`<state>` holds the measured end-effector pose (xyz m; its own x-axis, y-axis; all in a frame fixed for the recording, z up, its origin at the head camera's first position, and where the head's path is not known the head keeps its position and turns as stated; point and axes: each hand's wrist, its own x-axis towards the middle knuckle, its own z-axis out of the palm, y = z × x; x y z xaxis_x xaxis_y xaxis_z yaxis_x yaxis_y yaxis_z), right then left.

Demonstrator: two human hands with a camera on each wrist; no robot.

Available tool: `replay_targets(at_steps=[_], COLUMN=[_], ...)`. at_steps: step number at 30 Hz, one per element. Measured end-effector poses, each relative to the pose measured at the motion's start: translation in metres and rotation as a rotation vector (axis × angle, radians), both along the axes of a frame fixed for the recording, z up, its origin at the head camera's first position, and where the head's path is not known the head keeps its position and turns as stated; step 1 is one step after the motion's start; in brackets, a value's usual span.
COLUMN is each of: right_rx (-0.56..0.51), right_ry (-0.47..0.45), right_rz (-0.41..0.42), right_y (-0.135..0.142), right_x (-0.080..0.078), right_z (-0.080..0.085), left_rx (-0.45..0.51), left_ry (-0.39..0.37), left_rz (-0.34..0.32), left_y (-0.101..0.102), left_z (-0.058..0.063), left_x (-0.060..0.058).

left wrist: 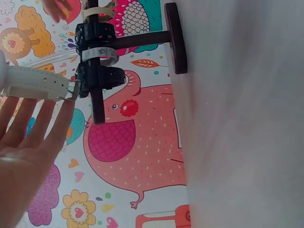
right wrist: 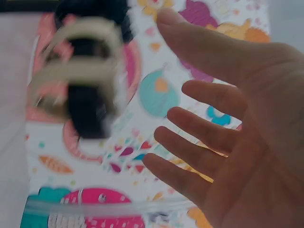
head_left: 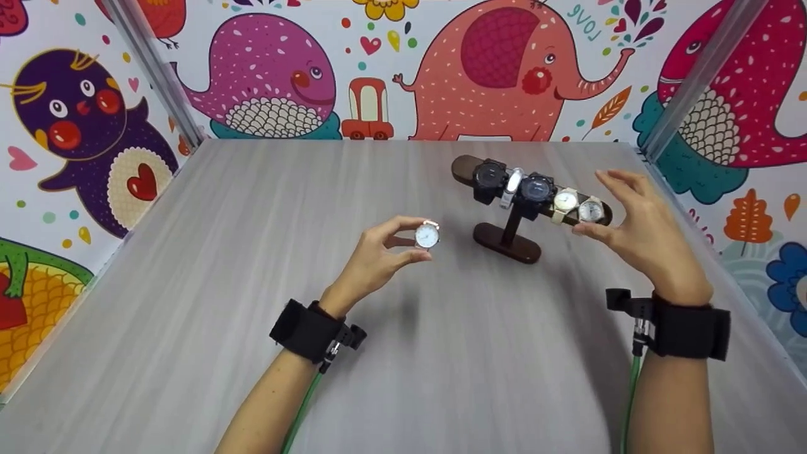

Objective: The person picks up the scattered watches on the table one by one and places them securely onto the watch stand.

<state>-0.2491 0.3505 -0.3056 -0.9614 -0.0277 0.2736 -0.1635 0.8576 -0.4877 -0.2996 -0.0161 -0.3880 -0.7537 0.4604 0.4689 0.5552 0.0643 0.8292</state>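
My left hand [head_left: 378,255] pinches a wristwatch [head_left: 427,236] with a round white dial between thumb and fingers, above the table. In the left wrist view the watch's pale strap [left wrist: 40,83] stretches across the fingers [left wrist: 43,121], its buckle end at the right. A dark wooden watch stand [head_left: 523,250] carries several watches on its crossbar: black ones [head_left: 537,188], one with a silvery-white band [head_left: 512,188], and pale-strapped ones [head_left: 565,200] towards the right end. Beside that end, my right hand [head_left: 652,236] is held with thumb and fingers spread, gripping nothing.
The stand rests on a grey wood-grain table [head_left: 271,252]. Walls printed with cartoon animals [head_left: 492,75] enclose the back and sides, with metal posts [head_left: 161,82] at the corners. A black band with a camera and green cable [head_left: 633,391] is on each wrist.
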Motion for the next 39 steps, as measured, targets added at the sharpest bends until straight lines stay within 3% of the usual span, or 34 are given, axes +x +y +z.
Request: replay_targets(at_steps=[4,11,20,26,35,39], right_rx=[0.016,0.008,-0.007,-0.011,-0.030,-0.034], right_ry=[-0.052,0.046,0.055,0.060,0.054,0.046], right_rz=[-0.003,-0.028,-0.056,-0.034,-0.029,-0.030], right_y=[0.008,0.009,0.010,0.002,-0.003,-0.005], right_x=[-0.007,-0.016,-0.015,-0.017,-0.019,-0.021], right_z=[-0.007,-0.015,-0.019,-0.026,-0.024,-0.022], left_rx=[0.000,0.020,0.041,0.016,-0.006,-0.030], left_ry=[-0.050,-0.082,-0.150,-0.185,-0.169,-0.153], left_rz=[0.023,0.017,0.021,0.098,0.144,0.166], left_y=[0.000,0.006,0.013,0.018,0.030,0.034], left_z=[-0.001,-0.001,-0.015,-0.024,0.002,0.006], left_x=[-0.005,-0.013,-0.030,-0.057,-0.101,-0.116])
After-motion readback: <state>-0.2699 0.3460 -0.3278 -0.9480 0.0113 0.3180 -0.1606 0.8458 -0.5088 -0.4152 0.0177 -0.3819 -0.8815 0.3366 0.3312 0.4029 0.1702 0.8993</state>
